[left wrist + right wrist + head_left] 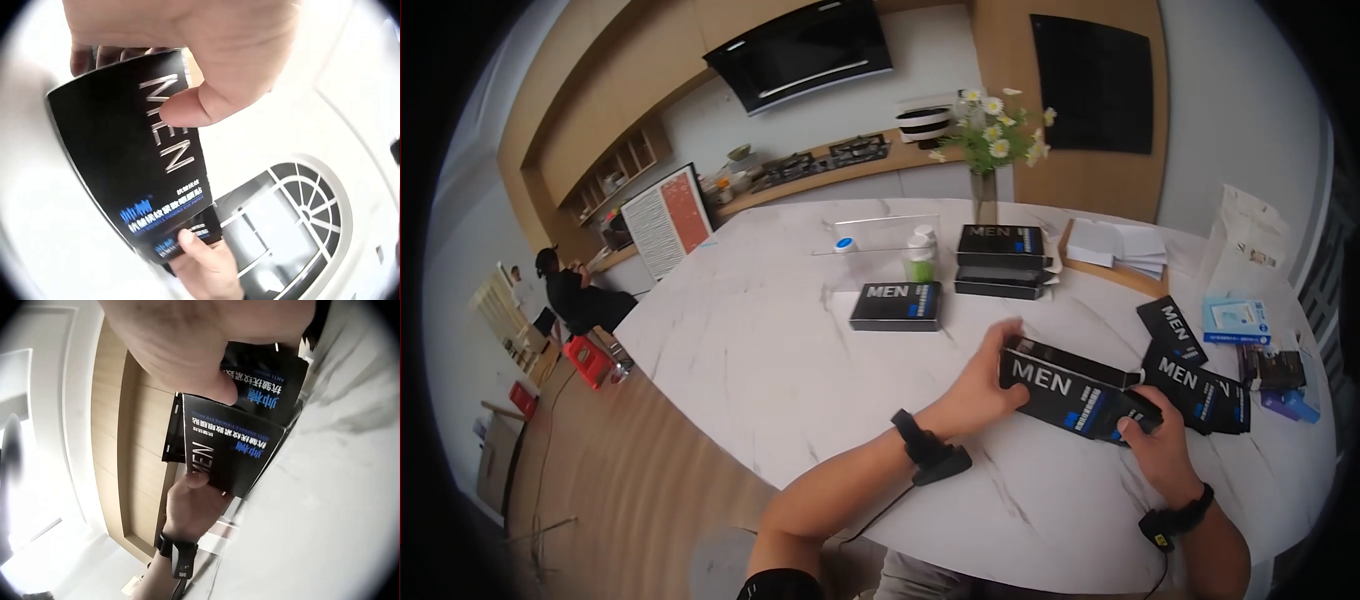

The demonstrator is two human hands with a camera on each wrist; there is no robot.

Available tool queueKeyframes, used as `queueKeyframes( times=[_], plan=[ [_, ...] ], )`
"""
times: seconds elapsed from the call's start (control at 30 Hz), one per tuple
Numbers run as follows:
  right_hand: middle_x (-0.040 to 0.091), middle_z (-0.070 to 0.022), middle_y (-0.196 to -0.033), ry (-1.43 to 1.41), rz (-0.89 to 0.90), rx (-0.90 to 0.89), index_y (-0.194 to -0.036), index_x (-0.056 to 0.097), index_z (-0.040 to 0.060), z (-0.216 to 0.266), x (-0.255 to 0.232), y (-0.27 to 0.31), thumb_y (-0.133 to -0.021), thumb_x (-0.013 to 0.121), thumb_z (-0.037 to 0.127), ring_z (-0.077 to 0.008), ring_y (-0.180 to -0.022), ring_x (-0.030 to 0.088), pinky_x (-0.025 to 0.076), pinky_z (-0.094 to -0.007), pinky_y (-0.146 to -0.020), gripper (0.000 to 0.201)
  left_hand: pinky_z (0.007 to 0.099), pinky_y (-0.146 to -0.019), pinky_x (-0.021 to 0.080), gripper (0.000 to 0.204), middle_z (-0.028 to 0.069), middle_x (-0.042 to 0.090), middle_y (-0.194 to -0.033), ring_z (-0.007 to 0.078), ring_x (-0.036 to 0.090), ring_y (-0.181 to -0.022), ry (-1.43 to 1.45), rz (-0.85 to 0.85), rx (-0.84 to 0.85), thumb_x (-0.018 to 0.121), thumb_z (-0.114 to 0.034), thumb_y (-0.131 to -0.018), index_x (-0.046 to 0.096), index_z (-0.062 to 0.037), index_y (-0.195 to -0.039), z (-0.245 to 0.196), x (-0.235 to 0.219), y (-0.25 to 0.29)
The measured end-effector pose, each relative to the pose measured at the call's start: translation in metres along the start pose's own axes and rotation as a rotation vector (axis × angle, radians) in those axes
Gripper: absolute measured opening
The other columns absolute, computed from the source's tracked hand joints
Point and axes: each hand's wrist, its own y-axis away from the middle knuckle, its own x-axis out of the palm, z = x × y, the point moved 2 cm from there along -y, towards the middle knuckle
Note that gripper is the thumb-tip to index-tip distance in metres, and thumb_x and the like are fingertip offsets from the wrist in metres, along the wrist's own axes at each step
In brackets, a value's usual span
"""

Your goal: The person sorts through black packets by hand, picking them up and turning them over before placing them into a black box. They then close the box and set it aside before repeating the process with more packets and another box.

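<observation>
My left hand grips a black box lettered MEN by its left end, the thumb lying on the printed front. The box is tilted above the table, with a flap standing out at its right end. At that end my right hand pinches a black sachet with the same blue print. In the left wrist view the sachet partly sticks out of the box's end, its inner part hidden. Several loose black sachets lie just beyond my right hand.
A closed MEN box and stacked boxes stand on the marble table. Behind are small bottles, a flower vase and a tray of papers. A light blue box sits at right.
</observation>
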Motion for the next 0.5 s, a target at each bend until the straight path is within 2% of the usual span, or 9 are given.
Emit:
queueKeyframes(
  times=[0.07, 0.1, 0.13, 0.17, 0.23, 0.3, 0.37, 0.43, 0.5],
  plan=[
    [0.068, -0.0061, -0.107, 0.024, -0.026, 0.003, -0.127, 0.061, -0.0042, -0.016, 0.006, -0.014, -0.094, 0.069, 0.0, -0.0114, -0.097, 0.062, 0.053, -0.0282, -0.087, 0.034, 0.0305, -0.099, 0.05, 0.062, 0.0099, 0.062, -0.126, 0.0161, 0.059, -0.117, 0.251, 0.058, -0.206, 0.067, -0.002, -0.084, 0.048, 0.0003, -0.143, 0.034, -0.002, 0.004],
    [0.067, -0.0056, -0.106, 0.031, -0.033, -0.002, -0.127, 0.062, -0.0041, -0.023, 0.012, -0.023, -0.094, 0.069, 0.0, -0.0114, -0.095, 0.061, 0.053, -0.028, -0.086, 0.034, 0.0306, -0.088, 0.054, 0.046, 0.005, 0.065, -0.106, 0.0147, 0.061, -0.098, 0.214, 0.005, -0.163, 0.067, -0.001, -0.084, 0.055, 0.0012, -0.127, 0.036, 0.0, 0.004],
    [0.066, -0.0069, -0.111, -0.059, -0.07, 0.087, -0.129, 0.06, -0.0036, -0.027, 0.018, -0.033, -0.092, 0.07, 0.0, -0.0124, -0.098, 0.061, 0.051, -0.0281, -0.088, 0.039, 0.031, -0.086, 0.053, 0.039, 0.0047, 0.064, -0.102, 0.0142, 0.059, -0.095, 0.213, -0.069, -0.161, 0.066, 0.0, -0.084, 0.057, 0.0002, -0.121, 0.042, 0.004, 0.004],
    [0.063, -0.009, -0.118, -0.183, -0.196, 0.071, -0.135, 0.056, -0.0029, -0.041, 0.026, -0.04, -0.09, 0.067, -0.001, -0.0142, -0.103, 0.06, 0.05, -0.0281, -0.092, 0.047, 0.0306, -0.083, 0.052, 0.039, 0.0052, 0.064, -0.103, 0.0139, 0.059, -0.094, 0.233, -0.121, -0.121, 0.066, 0.0, -0.084, 0.056, 0.0007, -0.122, 0.042, 0.007, 0.003],
    [0.06, -0.0118, -0.129, -0.367, -0.09, 0.081, -0.144, 0.048, -0.0023, -0.036, 0.028, -0.053, -0.09, 0.061, -0.001, -0.0176, -0.114, 0.057, 0.045, -0.0304, -0.104, 0.056, 0.0306, -0.087, 0.051, 0.041, 0.0063, 0.062, -0.103, 0.0156, 0.057, -0.096, 0.229, -0.203, -0.085, 0.065, -0.001, -0.085, 0.055, 0.0008, -0.125, 0.036, 0.005, 0.0],
    [0.057, -0.013, -0.138, -0.383, -0.071, -0.027, -0.149, 0.043, -0.002, -0.026, 0.037, -0.053, -0.09, 0.054, -0.002, -0.0212, -0.125, 0.055, 0.039, -0.0338, -0.114, 0.06, 0.029, -0.085, 0.051, 0.049, 0.0044, 0.06, -0.105, 0.0132, 0.058, -0.097, 0.206, -0.288, 0.004, 0.066, 0.0, -0.084, 0.052, -0.0023, -0.131, 0.046, 0.004, -0.003],
    [0.051, -0.0155, -0.153, -0.407, -0.043, -0.043, -0.155, 0.038, -0.0016, -0.046, 0.041, -0.054, -0.092, 0.049, -0.004, -0.0252, -0.143, 0.047, 0.031, -0.0371, -0.123, 0.064, 0.0284, -0.085, 0.051, 0.051, 0.0046, 0.059, -0.105, 0.0128, 0.058, -0.096, 0.349, -0.27, -0.023, 0.065, 0.001, -0.083, 0.05, -0.0025, -0.132, 0.047, 0.004, -0.003],
    [0.048, -0.0167, -0.158, -0.411, -0.024, -0.013, -0.16, 0.034, -0.0022, -0.046, 0.046, -0.052, -0.092, 0.049, -0.004, -0.0259, -0.148, 0.043, 0.028, -0.0375, -0.125, 0.07, 0.0277, -0.084, 0.051, 0.049, 0.0042, 0.06, -0.104, 0.0118, 0.058, -0.097, 0.416, -0.199, -0.066, 0.063, 0.003, -0.083, 0.051, -0.0022, -0.13, 0.064, 0.008, -0.006],
    [0.047, -0.0169, -0.159, -0.352, 0.129, -0.126, -0.162, 0.032, -0.003, -0.068, 0.046, -0.058, -0.091, 0.049, -0.005, -0.0262, -0.15, 0.041, 0.026, -0.0379, -0.126, 0.073, 0.0279, -0.085, 0.05, 0.044, 0.0032, 0.06, -0.104, 0.0114, 0.057, -0.098, 0.444, -0.136, -0.055, 0.061, 0.005, -0.083, 0.052, -0.0018, -0.126, 0.062, 0.02, -0.004]
  ],
)
